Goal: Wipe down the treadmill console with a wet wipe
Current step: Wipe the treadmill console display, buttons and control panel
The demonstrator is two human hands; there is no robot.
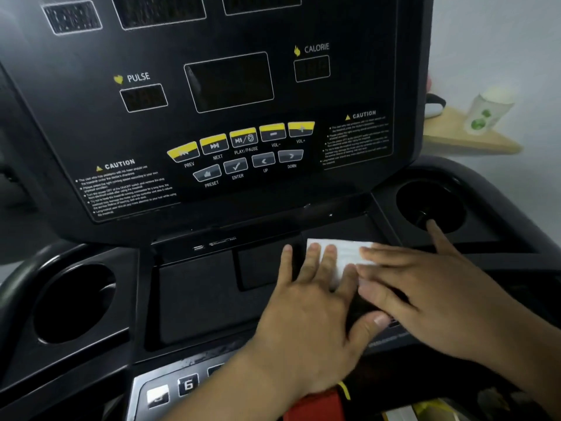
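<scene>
The left hand (315, 305) lies flat, fingers straight and slightly spread, its fingertips pressing on the wet wipe (340, 253). The right hand (440, 287) is flat too, fingers straight and close together, laid over the wipe's right part. The wipe, white and rectangular, sits on the shallow tray (194, 299) at the foot of the treadmill console (358, 86), right of centre. A right cup holder (431, 205) lies just beyond the right hand; a left cup holder (73, 302) is well apart. Above the tray stand yellow-topped buttons (243, 136) and a dark display (229, 82). Off to the right, a wooden shelf (473, 144) carries a white cup (488, 110).
</scene>
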